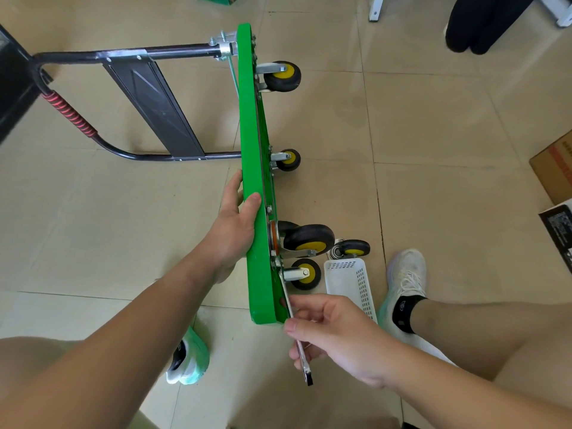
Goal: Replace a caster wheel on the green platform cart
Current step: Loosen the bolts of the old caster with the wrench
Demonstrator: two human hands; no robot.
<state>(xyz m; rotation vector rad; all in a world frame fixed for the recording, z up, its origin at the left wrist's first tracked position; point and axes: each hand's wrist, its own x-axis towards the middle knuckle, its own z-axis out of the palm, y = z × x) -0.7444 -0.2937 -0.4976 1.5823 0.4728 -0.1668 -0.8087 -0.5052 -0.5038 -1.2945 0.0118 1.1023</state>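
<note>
open floor (123, 227) is lying free left of the upended cart deck (250, 168); a white basket (349, 283), a loose caster (353, 248) and a wrench (305, 363) are crowding its wheel side.

Head view, steeply down, near floor (433, 134)

Bright, even, diffuse light fills the scene, and its source is not in view. Shadows are soft and pale: faint shading lies on the floor tiles (433, 125) beneath the caster wheels (309, 239) and along the green platform cart (250, 150). The glossy tiles carry a weak, smeared sheen right of centre. Colours are saturated without blown highlights. The wide-angle lens bows the tile joints and stretches everything toward the edges. The centre is sharp; the corners look slightly soft.
</note>
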